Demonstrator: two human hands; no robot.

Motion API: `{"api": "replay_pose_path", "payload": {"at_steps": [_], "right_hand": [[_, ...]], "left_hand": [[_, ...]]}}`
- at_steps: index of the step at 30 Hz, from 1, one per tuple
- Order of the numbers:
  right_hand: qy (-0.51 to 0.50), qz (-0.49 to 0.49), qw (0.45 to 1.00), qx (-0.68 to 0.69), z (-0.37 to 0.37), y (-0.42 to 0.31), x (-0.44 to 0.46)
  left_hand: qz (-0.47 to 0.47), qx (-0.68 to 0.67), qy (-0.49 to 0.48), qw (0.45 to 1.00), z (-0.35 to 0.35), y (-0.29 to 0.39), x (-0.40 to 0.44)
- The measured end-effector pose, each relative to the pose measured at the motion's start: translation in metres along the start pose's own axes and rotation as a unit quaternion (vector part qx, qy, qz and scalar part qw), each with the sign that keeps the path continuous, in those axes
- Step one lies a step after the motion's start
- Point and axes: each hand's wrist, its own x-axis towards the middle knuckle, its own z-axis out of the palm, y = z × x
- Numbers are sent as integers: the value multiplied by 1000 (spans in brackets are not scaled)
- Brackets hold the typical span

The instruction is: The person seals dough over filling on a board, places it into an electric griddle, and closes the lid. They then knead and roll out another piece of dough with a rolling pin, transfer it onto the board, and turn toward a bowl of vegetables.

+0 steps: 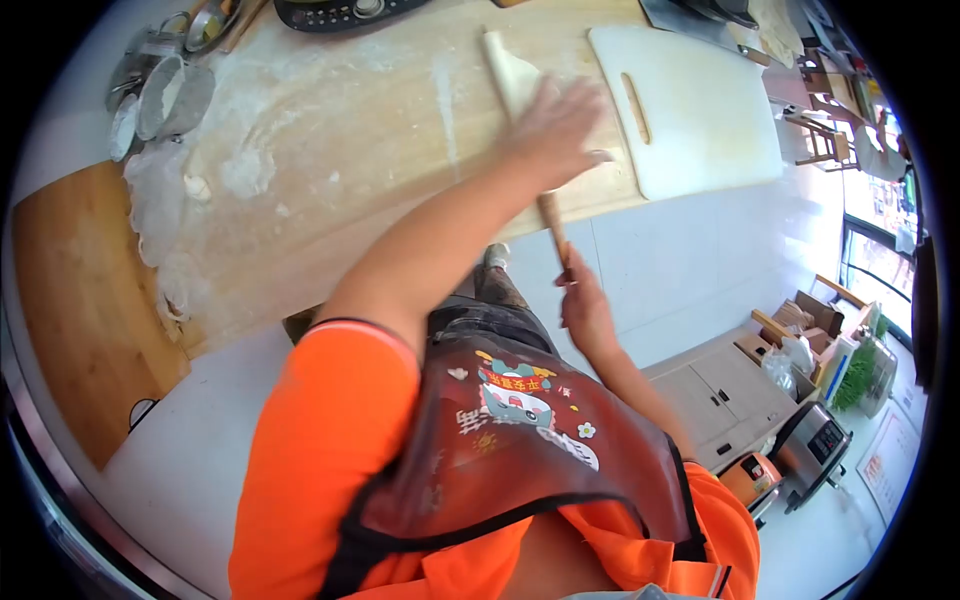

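Observation:
My left hand (558, 125) lies over a long pale roll (512, 72), its fingers stretched out and slightly blurred. The roll looks like dough wrapped round a wooden rolling pin (553, 222), whose bare brown end sticks out past the table's front edge. My right hand (588, 308) is closed round that brown end, below the edge and in front of my apron. Part of the roll is hidden beneath my left hand. Under it is the floury wooden table (380, 125).
A white cutting board (700, 115) lies right of the roll. Metal sieves and bowls (175, 98) stand at the back left. A black appliance with buttons (345, 12) sits at the far edge. Crumpled plastic film (160, 215) hangs at the left. Cabinets (725, 405) stand at right.

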Motion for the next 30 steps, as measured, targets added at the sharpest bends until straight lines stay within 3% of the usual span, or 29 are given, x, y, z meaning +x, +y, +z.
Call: {"api": "replay_pose_path", "payload": {"at_steps": [2,4,6,7,8,9,12,15,17,18,19,20,23,28,30], "right_hand": [[-44,-60,997,32,38,6,10],[-84,-127,987,55,81,6,27],[-75,-195,976,68,105,-7,36],[-63,-236,968,66,113,-17,40],[-15,-299,954,33,111,-28,44],[36,-358,933,-2,106,-39,49],[73,-319,931,-163,40,-33,88],[177,-377,857,-302,-51,-32,117],[158,-407,834,-338,-76,-33,116],[142,-420,825,-350,-81,-33,114],[131,-409,828,-361,-82,-32,110],[119,-399,831,-369,-80,-32,106],[66,-369,851,-367,-74,-22,83],[-52,-343,881,-321,-55,-9,32],[-35,-316,876,-361,-60,-16,50]], "left_hand": [[-128,57,-58,988,-30,-29,-55],[-166,93,23,981,-43,-59,-117],[-278,-186,80,939,-30,-107,-158],[-395,-334,118,848,-43,-102,-161],[-490,-468,155,719,-58,-98,-162],[-560,-585,183,557,-68,-95,-160],[-563,-599,52,567,-69,-99,-162],[-531,-659,41,531,-69,-103,-150],[-464,-670,168,554,-74,-114,-114],[-382,-510,171,752,-55,-119,-96],[-271,-313,164,895,-32,-122,-74],[-140,-92,145,975,-18,-123,-66],[17,61,-1,998,-33,-86,-114],[-1,-30,-130,991,-73,-74,-220],[-15,15,-78,997,-56,-87,-195]]}}
